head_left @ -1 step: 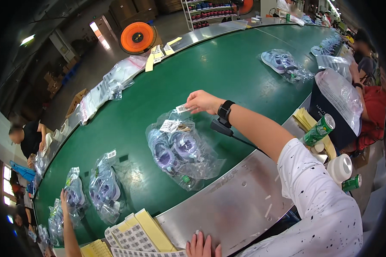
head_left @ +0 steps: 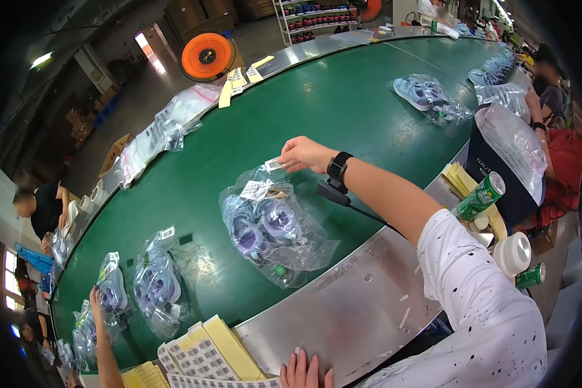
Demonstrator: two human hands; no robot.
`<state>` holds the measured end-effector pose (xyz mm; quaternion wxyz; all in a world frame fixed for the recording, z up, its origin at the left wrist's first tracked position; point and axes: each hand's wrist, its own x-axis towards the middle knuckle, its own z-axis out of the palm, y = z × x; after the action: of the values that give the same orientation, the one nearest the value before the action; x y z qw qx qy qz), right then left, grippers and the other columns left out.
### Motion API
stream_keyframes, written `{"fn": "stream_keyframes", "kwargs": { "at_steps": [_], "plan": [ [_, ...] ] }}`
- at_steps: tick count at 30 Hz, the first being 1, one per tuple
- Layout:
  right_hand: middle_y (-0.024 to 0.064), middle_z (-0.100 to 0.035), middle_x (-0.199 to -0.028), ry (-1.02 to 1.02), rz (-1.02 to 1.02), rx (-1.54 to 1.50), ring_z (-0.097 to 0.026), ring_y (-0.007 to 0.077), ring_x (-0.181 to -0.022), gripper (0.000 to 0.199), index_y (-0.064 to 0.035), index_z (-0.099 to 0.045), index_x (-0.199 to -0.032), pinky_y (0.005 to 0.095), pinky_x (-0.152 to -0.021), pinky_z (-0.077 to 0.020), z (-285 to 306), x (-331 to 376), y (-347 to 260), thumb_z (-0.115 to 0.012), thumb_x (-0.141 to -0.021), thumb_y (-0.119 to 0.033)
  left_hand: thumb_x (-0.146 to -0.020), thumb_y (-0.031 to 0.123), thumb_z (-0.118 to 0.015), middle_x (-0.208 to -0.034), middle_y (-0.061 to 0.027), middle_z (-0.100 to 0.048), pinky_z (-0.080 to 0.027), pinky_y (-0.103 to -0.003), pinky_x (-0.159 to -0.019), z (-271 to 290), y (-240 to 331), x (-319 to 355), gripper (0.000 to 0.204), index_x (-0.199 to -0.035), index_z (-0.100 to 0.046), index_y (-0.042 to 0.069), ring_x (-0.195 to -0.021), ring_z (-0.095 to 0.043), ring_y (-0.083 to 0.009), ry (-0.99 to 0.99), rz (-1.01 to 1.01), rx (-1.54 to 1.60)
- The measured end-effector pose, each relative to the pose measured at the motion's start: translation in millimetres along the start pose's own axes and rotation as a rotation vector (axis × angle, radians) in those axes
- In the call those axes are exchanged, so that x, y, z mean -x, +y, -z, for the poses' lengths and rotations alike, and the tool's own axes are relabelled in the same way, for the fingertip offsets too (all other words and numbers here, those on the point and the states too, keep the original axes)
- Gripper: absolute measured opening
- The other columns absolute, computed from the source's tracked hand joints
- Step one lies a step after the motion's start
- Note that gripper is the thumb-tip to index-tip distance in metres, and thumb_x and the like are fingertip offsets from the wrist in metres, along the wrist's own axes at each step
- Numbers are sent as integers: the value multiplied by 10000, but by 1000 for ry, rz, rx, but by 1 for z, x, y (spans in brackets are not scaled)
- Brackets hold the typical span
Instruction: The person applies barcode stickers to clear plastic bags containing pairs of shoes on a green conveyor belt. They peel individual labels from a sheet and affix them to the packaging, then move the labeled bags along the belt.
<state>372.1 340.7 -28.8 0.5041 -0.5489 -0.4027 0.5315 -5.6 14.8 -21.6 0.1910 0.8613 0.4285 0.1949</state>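
The right hand (head_left: 306,154) reaches out over the green conveyor belt (head_left: 343,103), its fingers pinched closed on a small white label (head_left: 275,164) at the top edge of a clear plastic bag of purple shoes (head_left: 268,229); the bag lies flat on the belt just below that hand, near the belt's edge by the steel counter (head_left: 343,310); a black watch (head_left: 338,168) sits on the right wrist, with a dark device and cable just under it; the left hand (head_left: 306,372) rests at the lower edge of the counter, only its fingertips in view, holding nothing that can be seen, so whether it is open cannot be told; sheets of barcode labels (head_left: 204,362) and yellow strips lie just left of it; another bag of shoes (head_left: 156,284) lies further left on the belt, beside another person's hand (head_left: 96,299); a green can (head_left: 482,195) and a white tape roll (head_left: 512,253) stand to the right of the counter; a third bagged pair (head_left: 427,96) lies well apart up the belt.
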Motion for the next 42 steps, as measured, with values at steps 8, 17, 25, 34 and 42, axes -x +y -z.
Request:
{"fn": "stream_keyframes", "kwargs": {
  "at_steps": [8,17,25,34,42],
  "plan": [
    [76,-602,-763,94,-23,-16,-598,155,-668,125,-39,-525,-806,287,-624,-521,-11,1,16,-644,-797,-75,-830,184,-596,-1318,-192,-443,-272,-500,-1010,-1,-1,-1,389,-1172,-532,11,-1200,-399,-376,15,-12,0],
    [105,-569,-725,284,14,-229,-585,192,-594,502,-9,-386,-1202,344,-541,-535,-41,17,31,-604,-756,66,-822,188,-604,-1312,-190,-447,-272,-504,-1006,-1,-2,2,402,-1173,-528,7,-1201,-397,-376,32,1,0],
    [53,-556,-889,389,231,-69,-547,130,-717,246,-42,-492,-1042,266,-574,-470,-45,58,38,-598,-826,-93,-860,187,-576,-1260,-187,-493,-335,-452,-966,4,-7,2,398,-1204,-495,3,-1131,-468,-327,120,-42,-28],
    [62,-511,-1070,-99,2,-272,-511,153,-953,325,-23,-489,-1141,291,-833,-440,-159,76,42,-556,-885,-211,-791,272,-643,-1282,-134,-487,-314,-463,-991,-8,-18,12,400,-1107,-566,39,-1202,-435,-291,43,31,12],
    [104,-541,-1198,-541,154,-130,-508,201,-1113,314,19,-532,-1170,330,-950,-409,-214,176,-23,-515,-905,-149,-808,253,-613,-1260,-142,-484,-301,-487,-1005,-11,-24,24,351,-1065,-559,19,-1200,-418,-308,135,34,45]
  ]
}}
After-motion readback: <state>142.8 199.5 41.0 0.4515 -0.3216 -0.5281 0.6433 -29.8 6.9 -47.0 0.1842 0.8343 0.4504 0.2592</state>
